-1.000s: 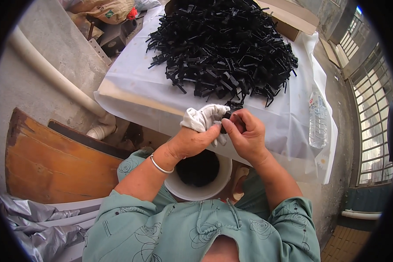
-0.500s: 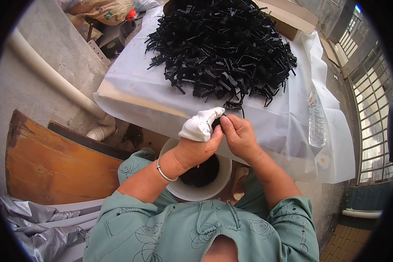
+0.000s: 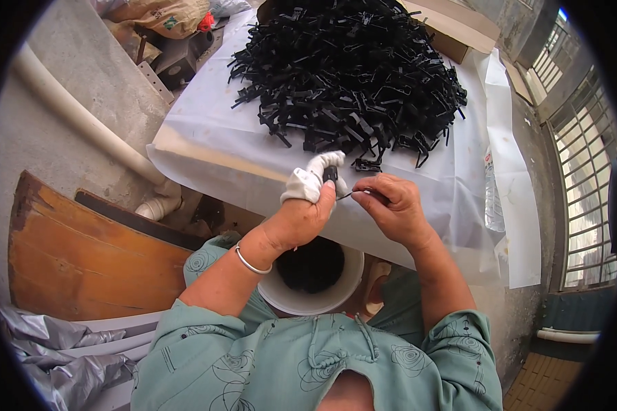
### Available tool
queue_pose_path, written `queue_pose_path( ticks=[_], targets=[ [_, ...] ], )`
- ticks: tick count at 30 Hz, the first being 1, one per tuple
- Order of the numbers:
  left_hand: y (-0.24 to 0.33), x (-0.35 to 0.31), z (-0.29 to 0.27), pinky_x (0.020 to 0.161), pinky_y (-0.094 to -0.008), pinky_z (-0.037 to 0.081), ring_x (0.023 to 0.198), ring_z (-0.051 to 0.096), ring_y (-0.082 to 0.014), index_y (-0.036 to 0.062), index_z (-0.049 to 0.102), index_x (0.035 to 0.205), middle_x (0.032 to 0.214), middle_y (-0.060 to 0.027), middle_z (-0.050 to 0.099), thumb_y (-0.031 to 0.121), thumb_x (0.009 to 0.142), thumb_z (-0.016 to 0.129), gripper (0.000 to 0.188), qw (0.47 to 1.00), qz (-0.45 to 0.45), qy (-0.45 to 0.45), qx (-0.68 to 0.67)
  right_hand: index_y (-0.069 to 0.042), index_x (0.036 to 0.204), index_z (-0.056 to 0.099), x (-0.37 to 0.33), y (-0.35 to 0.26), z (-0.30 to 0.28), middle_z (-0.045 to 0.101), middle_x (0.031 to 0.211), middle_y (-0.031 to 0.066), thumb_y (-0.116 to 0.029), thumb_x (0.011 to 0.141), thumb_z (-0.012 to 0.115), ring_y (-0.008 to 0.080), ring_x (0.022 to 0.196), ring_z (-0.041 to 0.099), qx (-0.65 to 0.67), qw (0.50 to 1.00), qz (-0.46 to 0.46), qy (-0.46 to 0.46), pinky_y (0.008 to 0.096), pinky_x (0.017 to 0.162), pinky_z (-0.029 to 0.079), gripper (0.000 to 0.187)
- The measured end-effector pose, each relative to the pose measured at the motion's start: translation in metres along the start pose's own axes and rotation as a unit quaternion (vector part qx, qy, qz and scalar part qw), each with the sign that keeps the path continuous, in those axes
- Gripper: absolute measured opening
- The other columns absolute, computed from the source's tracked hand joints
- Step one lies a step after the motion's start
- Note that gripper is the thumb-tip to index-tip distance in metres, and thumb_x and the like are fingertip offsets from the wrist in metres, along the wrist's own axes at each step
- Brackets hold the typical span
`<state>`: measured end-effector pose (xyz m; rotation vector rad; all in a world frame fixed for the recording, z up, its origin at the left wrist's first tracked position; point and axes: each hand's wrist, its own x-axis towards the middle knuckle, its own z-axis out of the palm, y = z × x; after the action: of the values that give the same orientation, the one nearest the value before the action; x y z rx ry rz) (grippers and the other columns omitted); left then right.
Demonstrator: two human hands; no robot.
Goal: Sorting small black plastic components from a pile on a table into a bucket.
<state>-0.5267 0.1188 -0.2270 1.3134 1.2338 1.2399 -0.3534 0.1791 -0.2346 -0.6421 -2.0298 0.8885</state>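
Over one white bucket, two hands, one black clip

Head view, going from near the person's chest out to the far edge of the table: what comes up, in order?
White bowl of dark pieces → left hand and right hand → small black part at the cloth-wrapped fingers → white sheet → heap of black parts → cardboard box.

Glossy black plastic clips lie heaped on smooth white paper sheeting over the tabletop. White woven cloth wraps the left hand's fingers. Its wrist bangle looks like shiny metal.
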Motion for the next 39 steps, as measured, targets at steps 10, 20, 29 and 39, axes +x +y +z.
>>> queue_pose_path(
  ticks=[10, 20, 29, 39],
  targets=[
    [-0.005, -0.001, 0.009, 0.072, -0.0287, 0.043, 0.078, 0.052, -0.0164, -0.0003, 0.048, 0.105, 0.084, -0.0091, 0.056, 0.005, 0.081, 0.044, 0.025, 0.995, 0.075, -0.052, 0.049, 0.001, 0.071, 0.054, -0.002, -0.002, 0.009, 0.052, 0.061, 0.0101, -0.013, 0.084, 0.059, 0.0211, 0.05, 0.046, 0.035, 0.999, 0.021, -0.014, 0.0317, 0.049, 0.039, 0.02],
    [0.009, -0.015, -0.002, 0.077, -0.0358, 0.045, 0.084, 0.055, -0.0312, -0.0026, 0.052, 0.105, 0.089, -0.0191, 0.058, 0.014, 0.082, 0.052, 0.028, 0.947, 0.103, -0.078, 0.296, 0.002, 0.073, 0.052, -0.003, -0.007, 0.004, 0.051, 0.061, 0.0093, -0.018, 0.088, 0.053, 0.0208, 0.054, 0.047, 0.016, 0.989, 0.115, -0.09, 0.031, 0.053, 0.041, 0.026],
    [0.002, 0.001, -0.017, 0.079, -0.0384, 0.046, 0.09, 0.056, -0.0324, 0.0024, 0.06, 0.102, 0.097, -0.0151, 0.06, 0.005, 0.077, 0.058, 0.025, 0.92, 0.218, 0.059, 0.319, 0.001, 0.073, 0.054, -0.001, 0.018, -0.014, 0.057, 0.068, 0.0127, -0.014, 0.078, 0.061, 0.0276, 0.056, 0.054, -0.291, 0.954, 0.068, -0.005, 0.0339, 0.052, 0.042, 0.017],
    [0.02, -0.003, -0.01, 0.075, -0.0319, 0.045, 0.082, 0.059, -0.024, 0.0069, 0.062, 0.095, 0.099, -0.0076, 0.062, 0.002, 0.072, 0.066, 0.024, 0.917, 0.26, -0.203, 0.223, 0.001, 0.08, 0.061, 0.001, 0.006, -0.033, 0.051, 0.059, 0.0086, -0.014, 0.075, 0.064, 0.0114, 0.053, 0.045, 0.065, 0.941, 0.183, -0.278, 0.0283, 0.052, 0.041, 0.016]
  ],
)
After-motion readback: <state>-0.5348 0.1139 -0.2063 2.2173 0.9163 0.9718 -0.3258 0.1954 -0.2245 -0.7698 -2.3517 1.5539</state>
